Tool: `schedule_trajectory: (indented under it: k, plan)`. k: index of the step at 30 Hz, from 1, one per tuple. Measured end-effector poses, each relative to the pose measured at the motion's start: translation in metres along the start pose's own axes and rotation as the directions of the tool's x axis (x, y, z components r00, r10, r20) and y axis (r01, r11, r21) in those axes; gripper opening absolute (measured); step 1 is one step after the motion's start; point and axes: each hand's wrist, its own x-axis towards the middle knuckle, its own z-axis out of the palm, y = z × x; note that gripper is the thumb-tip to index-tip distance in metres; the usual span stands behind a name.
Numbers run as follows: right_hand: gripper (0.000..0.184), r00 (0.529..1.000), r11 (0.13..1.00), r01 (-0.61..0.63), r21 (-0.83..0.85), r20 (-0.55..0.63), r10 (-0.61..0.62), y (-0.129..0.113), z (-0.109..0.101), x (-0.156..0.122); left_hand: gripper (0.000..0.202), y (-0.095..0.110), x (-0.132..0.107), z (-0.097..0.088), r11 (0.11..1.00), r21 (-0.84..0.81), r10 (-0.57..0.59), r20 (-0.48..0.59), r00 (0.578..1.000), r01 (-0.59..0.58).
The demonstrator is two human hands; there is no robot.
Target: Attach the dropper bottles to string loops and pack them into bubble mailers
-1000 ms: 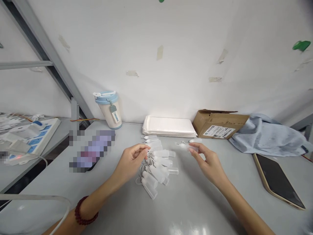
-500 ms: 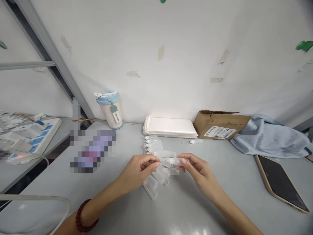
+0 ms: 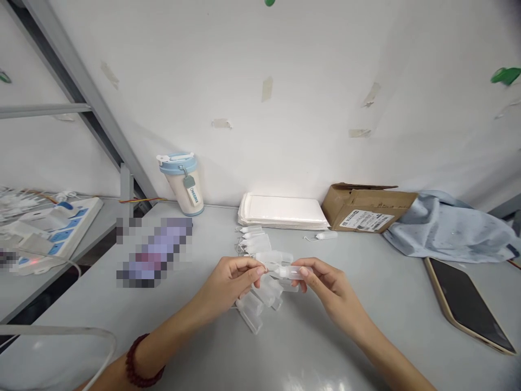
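wall [image 3: 309, 60] stands pale behind your grey table [image 3: 228, 358], bits of tape [image 3: 267, 89] stuck to it. at the right a blue cloth [image 3: 451, 231] lies crumpled against an opened box [image 3: 366, 209]; left of that box, just beside it, is a flat white stack [image 3: 285, 209]. your phone [image 3: 468, 304] lies at the far right, and a lidded cup [image 3: 183, 187] stands upright near the wall, left of the stack. your right hand [image 3: 331, 282] pinches the body of a clear bottle [image 3: 290, 272] between thumb and fingers. your left hand [image 3: 234, 279] has thumb and forefinger pinching at its narrow end; whether on tip or string is too small to tell. you hold the bottle about level over a pile [image 3: 250, 304] of similar ones. red bracelet [image 3: 132, 363] circles your left wrist. one loose bottle [image 3: 326, 235] lies in front of the box.
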Motion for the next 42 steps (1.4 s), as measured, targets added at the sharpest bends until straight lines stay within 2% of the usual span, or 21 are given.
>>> schedule_trajectory:
  k: [15, 23, 30, 42]
  plan:
    - [0.034, 1.000, 1.000, -0.005, 0.010, -0.002, 0.005, -0.0013, 0.0017, -0.0008, 0.033, 0.0000, -0.0005, 0.0003, 0.995, -0.074, -0.069, 0.009, 0.998, 0.069]
    - [0.034, 1.000, 1.000, -0.020, 0.007, -0.001, 0.020, -0.0012, 0.0023, -0.0018, 0.034, -0.0061, -0.0002, 0.0003, 0.996, -0.060, -0.060, 0.012, 0.998, 0.060]
    - [0.034, 1.000, 1.000, -0.017, -0.025, 0.000, 0.017, 0.0002, 0.0026, -0.0009, 0.033, -0.0025, -0.0006, 0.0006, 0.991, -0.113, -0.061, 0.043, 0.997, 0.065]
    - [0.034, 0.999, 0.990, 0.043, -0.131, -0.016, -0.046, 0.0057, 0.0074, -0.0044, 0.028, -0.0016, -0.0041, 0.0066, 0.999, 0.029, -0.044, -0.050, 0.998, 0.046]
